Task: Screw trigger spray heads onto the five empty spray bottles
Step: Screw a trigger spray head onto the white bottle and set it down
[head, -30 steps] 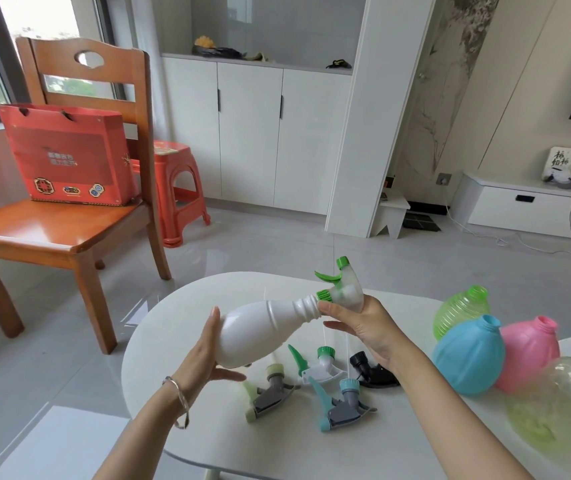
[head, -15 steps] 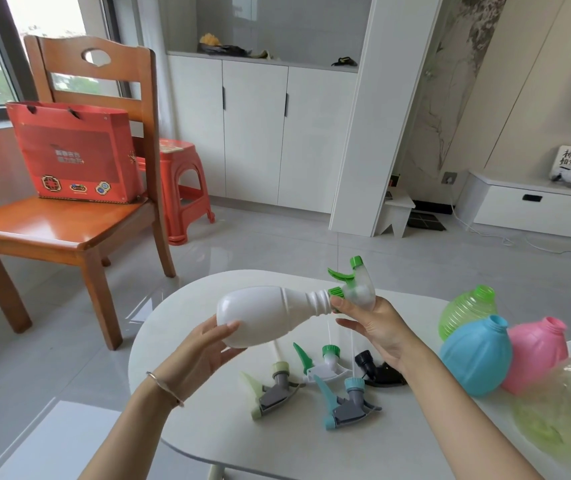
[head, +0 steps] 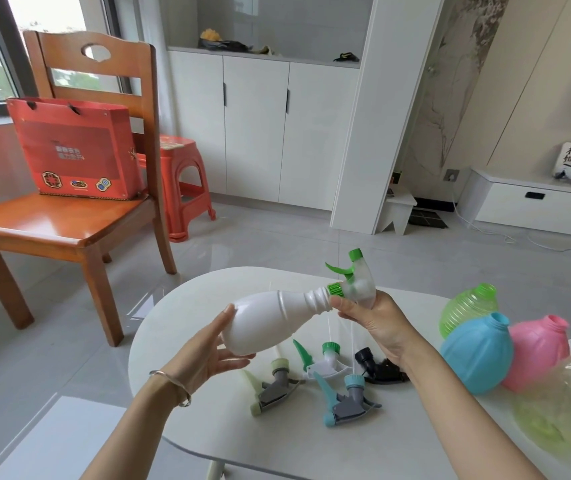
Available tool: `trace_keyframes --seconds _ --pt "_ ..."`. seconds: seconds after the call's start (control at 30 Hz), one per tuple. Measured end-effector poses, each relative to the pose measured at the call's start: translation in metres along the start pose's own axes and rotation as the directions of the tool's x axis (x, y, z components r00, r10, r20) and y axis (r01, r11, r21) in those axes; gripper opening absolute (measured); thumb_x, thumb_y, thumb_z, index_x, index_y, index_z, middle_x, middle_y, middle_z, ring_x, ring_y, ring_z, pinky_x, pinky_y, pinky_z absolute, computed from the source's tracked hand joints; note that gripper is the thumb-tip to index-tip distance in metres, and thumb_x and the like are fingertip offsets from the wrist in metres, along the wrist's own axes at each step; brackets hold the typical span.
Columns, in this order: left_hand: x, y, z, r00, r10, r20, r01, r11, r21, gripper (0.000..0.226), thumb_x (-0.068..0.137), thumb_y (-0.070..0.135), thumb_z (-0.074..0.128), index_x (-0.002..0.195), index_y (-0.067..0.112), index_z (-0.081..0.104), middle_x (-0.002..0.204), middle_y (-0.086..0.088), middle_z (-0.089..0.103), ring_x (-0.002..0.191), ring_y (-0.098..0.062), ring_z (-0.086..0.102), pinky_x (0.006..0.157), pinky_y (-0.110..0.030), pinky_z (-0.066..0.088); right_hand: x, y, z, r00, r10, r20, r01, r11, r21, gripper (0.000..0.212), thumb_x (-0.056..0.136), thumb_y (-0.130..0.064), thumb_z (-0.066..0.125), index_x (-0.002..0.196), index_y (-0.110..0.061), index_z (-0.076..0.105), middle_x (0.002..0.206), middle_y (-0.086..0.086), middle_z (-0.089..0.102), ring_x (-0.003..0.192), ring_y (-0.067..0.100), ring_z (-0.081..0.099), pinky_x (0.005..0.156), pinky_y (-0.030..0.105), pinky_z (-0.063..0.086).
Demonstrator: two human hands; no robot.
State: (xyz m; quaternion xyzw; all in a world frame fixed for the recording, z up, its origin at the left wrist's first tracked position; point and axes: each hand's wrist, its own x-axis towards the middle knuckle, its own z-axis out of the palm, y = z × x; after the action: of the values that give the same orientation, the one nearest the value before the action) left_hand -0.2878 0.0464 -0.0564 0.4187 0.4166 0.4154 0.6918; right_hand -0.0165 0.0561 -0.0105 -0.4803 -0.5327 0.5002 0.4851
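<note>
- Head view: white bottle (head: pixel 270 323) held nearly level above counter (head: pixel 180 327) middle, neck pointing right.
- Left hand (head: pixel 208 351) cupped around bottle base, steadying it against twisting.
- Right hand (head: pixel 374 320) clamped on green-trimmed head (head: pixel 355 282) at neck, apparently threading collar.
- Four loose heads (head: pixel 346 400) lying just below, within reach.
- Blue bottle (head: pixel 476 351) and three others parked near right edge, still capless.
</note>
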Motion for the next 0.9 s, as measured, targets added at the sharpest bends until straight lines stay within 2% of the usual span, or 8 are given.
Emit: trace_keyframes --seconds 0.17,0.3,0.37,0.47,0.53,0.67,0.83,0.9 --pt "-0.0028 0.0035 -0.0001 0.987 0.142 0.08 -0.143 0.99 0.008 0.092 0.047 0.053 0.086 0.127 0.021 0.053 0.13 -0.009 0.061 0.115 -0.022 0.062 0.088 -0.025 0.054 0.0007 0.0019 -0.0009 0.997 0.054 -0.059 -0.049 0.995 0.087 0.041 0.059 -0.031 0.077 0.093 -0.009 0.071 0.096 0.006 0.073 0.097 0.019 0.064 0.08 0.027 0.053" --pt "-0.0019 0.0015 0.0057 0.996 0.012 0.083 -0.016 0.999 0.046 0.063 0.068 0.07 0.052 0.125 0.045 0.041 0.13 -0.007 0.05 0.1 -0.026 0.069 0.08 -0.037 0.058 0.0012 0.0049 0.0061 0.995 0.073 -0.069 -0.067 0.994 0.091 0.042 0.058 -0.031 0.076 0.094 -0.01 0.071 0.098 0.006 0.073 0.098 0.018 0.065 0.082 0.028 0.053" --pt "-0.0009 0.0006 0.006 0.998 0.053 0.04 -0.058 0.989 0.138 0.064 0.062 0.074 0.055 0.121 0.051 0.043 0.13 -0.002 0.049 0.097 -0.023 0.07 0.076 -0.034 0.058 0.0013 0.0057 0.0058 0.993 0.09 -0.083 -0.08 0.991 0.109 0.042 0.058 -0.031 0.076 0.093 -0.01 0.071 0.096 0.006 0.072 0.096 0.019 0.065 0.082 0.028 0.052" --pt "-0.0013 0.0015 0.0023 0.984 0.167 0.067 -0.174 0.978 0.118 0.1 0.043 0.06 0.084 0.132 0.037 0.044 0.13 0.002 0.056 0.114 -0.022 0.062 0.087 -0.03 0.055 0.002 0.0049 0.0013 0.989 0.114 -0.092 -0.097 0.981 0.168 0.042 0.058 -0.031 0.076 0.094 -0.009 0.071 0.09 0.006 0.071 0.09 0.018 0.064 0.079 0.027 0.051" --pt "-0.0015 0.002 0.0002 0.975 0.202 0.095 -0.211 0.973 0.095 0.092 0.049 0.051 0.087 0.128 0.022 0.052 0.128 -0.003 0.062 0.12 -0.021 0.057 0.094 -0.025 0.051 0.0019 0.0043 0.0007 0.991 0.116 -0.069 -0.103 0.979 0.176 0.041 0.059 -0.03 0.075 0.094 -0.009 0.071 0.089 0.006 0.071 0.089 0.017 0.064 0.08 0.027 0.051" --pt "-0.0046 0.0045 0.0073 0.999 0.043 0.025 -0.045 0.995 0.087 0.05 0.073 0.07 0.051 0.111 0.038 0.053 0.124 -0.005 0.059 0.105 -0.024 0.066 0.078 -0.031 0.058 0.0007 0.0042 0.0059 0.991 0.117 -0.062 -0.107 0.982 0.153 0.038 0.06 -0.029 0.075 0.092 -0.009 0.071 0.087 0.004 0.072 0.088 0.017 0.065 0.081 0.028 0.051" --pt "-0.0017 0.0037 0.0012 0.986 0.163 0.048 -0.168 0.977 0.134 0.097 0.044 0.062 0.083 0.13 0.032 0.049 0.132 -0.002 0.057 0.115 -0.019 0.061 0.085 -0.027 0.055 0.0019 0.0047 0.0025 0.981 0.14 -0.132 -0.115 0.976 0.183 0.046 0.058 -0.035 0.076 0.095 -0.01 0.071 0.092 0.008 0.069 0.089 0.018 0.063 0.079 0.027 0.051" --pt "-0.0027 0.0037 0.0022 0.983 0.145 0.115 -0.153 0.986 0.063 0.087 0.052 0.059 0.081 0.126 0.023 0.053 0.127 -0.005 0.063 0.117 -0.021 0.06 0.088 -0.024 0.053 0.0015 0.0044 0.0054 0.982 0.145 -0.121 -0.117 0.971 0.209 0.042 0.061 -0.034 0.075 0.095 -0.011 0.07 0.092 0.007 0.068 0.089 0.017 0.063 0.08 0.026 0.051"
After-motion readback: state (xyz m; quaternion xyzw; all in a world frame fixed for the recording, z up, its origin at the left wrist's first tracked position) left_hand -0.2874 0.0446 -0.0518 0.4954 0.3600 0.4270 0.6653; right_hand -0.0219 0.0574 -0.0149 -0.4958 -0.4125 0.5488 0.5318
